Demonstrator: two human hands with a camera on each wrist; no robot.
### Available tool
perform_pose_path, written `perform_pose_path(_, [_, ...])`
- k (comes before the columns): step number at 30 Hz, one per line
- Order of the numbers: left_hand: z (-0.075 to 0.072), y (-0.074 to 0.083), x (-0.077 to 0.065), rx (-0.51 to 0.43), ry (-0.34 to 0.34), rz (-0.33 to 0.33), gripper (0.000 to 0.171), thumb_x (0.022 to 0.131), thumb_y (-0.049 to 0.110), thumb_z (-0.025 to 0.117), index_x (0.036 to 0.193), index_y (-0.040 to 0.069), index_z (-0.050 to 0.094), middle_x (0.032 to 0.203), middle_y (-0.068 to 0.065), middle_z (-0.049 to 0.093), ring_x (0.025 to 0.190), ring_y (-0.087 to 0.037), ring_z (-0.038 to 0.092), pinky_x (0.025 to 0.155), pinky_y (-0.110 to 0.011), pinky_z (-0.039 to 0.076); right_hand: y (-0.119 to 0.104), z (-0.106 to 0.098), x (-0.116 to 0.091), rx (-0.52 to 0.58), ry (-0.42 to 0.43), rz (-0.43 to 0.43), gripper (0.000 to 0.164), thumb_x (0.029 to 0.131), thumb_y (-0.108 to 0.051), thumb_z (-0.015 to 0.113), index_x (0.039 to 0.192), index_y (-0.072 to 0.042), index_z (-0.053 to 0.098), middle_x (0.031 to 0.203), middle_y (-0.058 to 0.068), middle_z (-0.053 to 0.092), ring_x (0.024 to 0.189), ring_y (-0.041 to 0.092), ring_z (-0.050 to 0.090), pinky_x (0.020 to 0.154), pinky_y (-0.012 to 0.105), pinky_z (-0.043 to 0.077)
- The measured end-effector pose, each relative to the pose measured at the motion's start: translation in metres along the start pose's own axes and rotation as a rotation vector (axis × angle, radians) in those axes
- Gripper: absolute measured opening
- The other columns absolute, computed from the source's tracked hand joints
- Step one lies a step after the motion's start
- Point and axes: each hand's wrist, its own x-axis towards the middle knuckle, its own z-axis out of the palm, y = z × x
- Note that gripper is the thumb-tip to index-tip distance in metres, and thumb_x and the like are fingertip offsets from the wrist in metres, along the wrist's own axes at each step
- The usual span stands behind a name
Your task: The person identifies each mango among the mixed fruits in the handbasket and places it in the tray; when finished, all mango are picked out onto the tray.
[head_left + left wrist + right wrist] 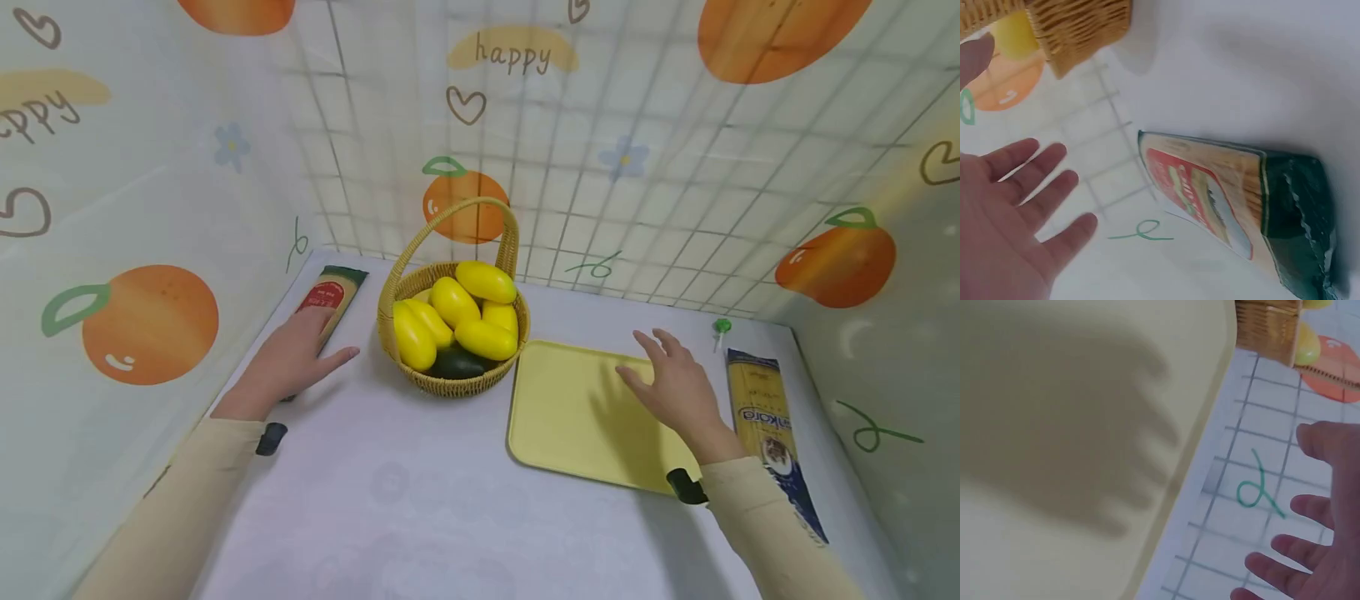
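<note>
My left hand (pixel 292 354) hovers over a pasta packet (pixel 324 296) with a red label and green ends at the table's left. Its fingers are spread and grip nothing; in the left wrist view the packet (pixel 1210 194) lies apart from the fingers (pixel 1047 187). Above the yellow tray (pixel 570 417) is my right hand (pixel 675 392), fingers extended, with its shadow falling on the tray. Between the hands stands a wicker basket (pixel 457 386) with a tall handle. Several yellow mango-like fruits (pixel 453 302) and one dark green fruit (pixel 459 363) fill it.
A blue and yellow pasta packet (pixel 765 417) lies right of the tray, near the right forearm. Behind it is a green lollipop (pixel 722 327). Printed curtains (pixel 150 208) enclose the sides and back, with a wire grid (pixel 555 167) behind the back one.
</note>
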Motion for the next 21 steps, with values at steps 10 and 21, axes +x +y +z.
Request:
perform_pose_path(10, [-0.013, 0.026, -0.006, -0.050, 0.190, 0.112, 0.054, 0.093, 0.036, 0.074, 0.128, -0.001, 0.057, 0.125, -0.020, 0.063, 0.115, -0.039, 0.056, 0.104, -0.056, 0.048, -0.029, -0.006, 0.000, 0.117, -0.087, -0.020, 0.059, 0.101, -0.042, 0.061, 0.146, -0.005, 0.053, 0.141, 0.026, 0.053, 0.128, 0.049, 0.049, 0.103, 0.066, 0.043])
perform_pose_path(21, [-0.018, 0.065, -0.014, -0.184, 0.367, 0.254, 0.069, 0.092, 0.017, 0.077, 0.151, 0.009, 0.043, 0.135, -0.014, 0.060, 0.119, -0.033, 0.061, 0.097, -0.052, 0.055, -0.064, -0.005, 0.009, 0.266, -0.122, -0.094, 0.053, 0.099, -0.036, 0.067, 0.143, -0.008, 0.057, 0.140, 0.016, 0.058, 0.129, 0.037, 0.054, 0.105, 0.057, 0.046])
